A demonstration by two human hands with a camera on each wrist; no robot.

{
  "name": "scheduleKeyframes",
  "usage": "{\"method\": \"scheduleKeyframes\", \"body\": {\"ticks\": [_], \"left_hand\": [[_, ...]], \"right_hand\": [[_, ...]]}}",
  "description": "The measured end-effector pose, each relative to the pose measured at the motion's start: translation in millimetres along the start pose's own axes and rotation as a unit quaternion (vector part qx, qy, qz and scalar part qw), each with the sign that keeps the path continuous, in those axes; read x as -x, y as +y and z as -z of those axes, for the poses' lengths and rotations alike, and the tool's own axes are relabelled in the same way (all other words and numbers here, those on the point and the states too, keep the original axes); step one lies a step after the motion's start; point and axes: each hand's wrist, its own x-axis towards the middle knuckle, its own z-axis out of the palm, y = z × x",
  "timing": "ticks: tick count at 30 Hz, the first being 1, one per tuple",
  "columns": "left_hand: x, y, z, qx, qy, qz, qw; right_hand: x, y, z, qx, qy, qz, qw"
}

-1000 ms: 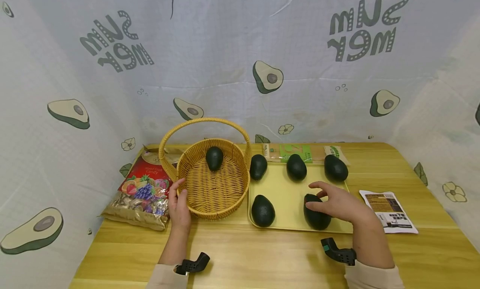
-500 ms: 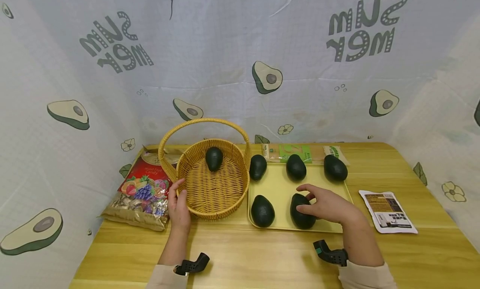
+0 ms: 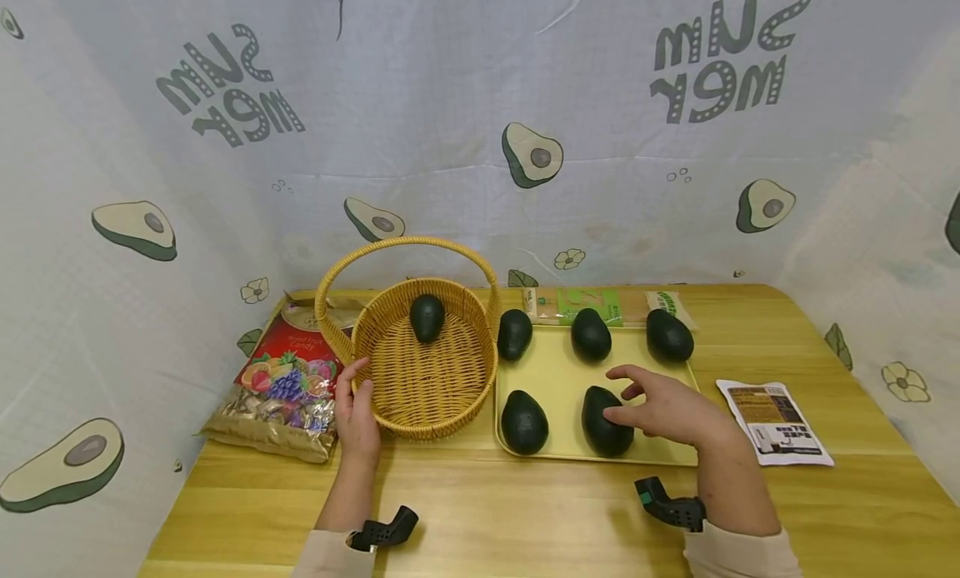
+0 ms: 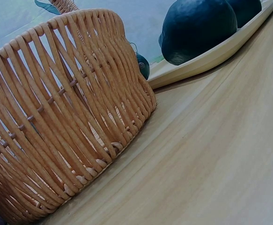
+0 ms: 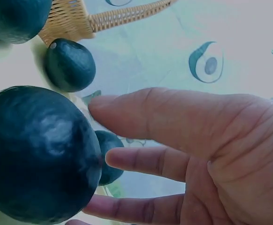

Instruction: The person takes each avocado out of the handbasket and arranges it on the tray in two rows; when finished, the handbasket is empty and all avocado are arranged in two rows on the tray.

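Note:
In the head view my left hand (image 3: 356, 416) rests against the left side of a yellow wicker basket (image 3: 427, 432), fingertips at its rim. One dark green avocado (image 3: 427, 318) lies inside, near the far wall. The left wrist view shows the weave (image 4: 70, 117) close up, with the hand almost out of frame. My right hand (image 3: 663, 410) is at the right side of an avocado (image 3: 604, 428) on the front of a pale yellow tray (image 3: 562, 386). In the right wrist view, thumb and fingers are spread loosely beside that avocado (image 5: 40, 154), not closed round it.
Several other avocados sit on the tray, one at front left (image 3: 524, 422) and one at back right (image 3: 669, 336). Behind are long packets (image 3: 555, 306). A candy bag (image 3: 288, 386) lies left of the basket, a white-edged pouch (image 3: 776, 424) right of the tray.
The right hand slid the front right avocado leftward on the tray, then loosened and drew back slightly to the right. The left hand and basket have stayed put.

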Motion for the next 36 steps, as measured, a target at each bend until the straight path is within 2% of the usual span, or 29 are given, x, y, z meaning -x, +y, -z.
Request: {"method": "scheduleKeyframes", "body": {"ticks": [16, 20, 23, 26, 30, 33, 36], "left_hand": [[2.3, -1.8, 0.1, 0.006, 0.004, 0.004, 1.0000], [2.6, -2.1, -0.3, 0.002, 0.005, 0.005, 1.0000], [2.3, -2.7, -0.5, 0.001, 0.006, 0.004, 1.0000], [1.8, -2.6, -0.4, 0.003, 0.007, 0.006, 1.0000], [1.1, -1.7, 0.8, 0.000, 0.007, 0.007, 1.0000], [-0.4, -1.4, 1.1, -0.002, 0.006, 0.001, 1.0000], [-2.0, -0.7, -0.3, 0.005, 0.003, -0.006, 1.0000]], "right_hand": [[-2.3, -4.3, -3.9, 0.008, 0.002, 0.001, 1.000], [1.8, -5.5, -1.4, 0.040, 0.033, 0.013, 0.999], [7.2, -12.9, -1.4, 0.065, 0.085, 0.037, 0.994], [13.4, -29.5, -7.6, 0.065, 0.144, 0.081, 0.984], [16.9, -58.6, -31.4, 0.053, 0.207, 0.169, 0.962], [13.9, -78.1, -56.7, 0.047, 0.227, 0.244, 0.942], [8.6, -95.2, -83.8, 0.055, 0.228, 0.299, 0.925]]}}
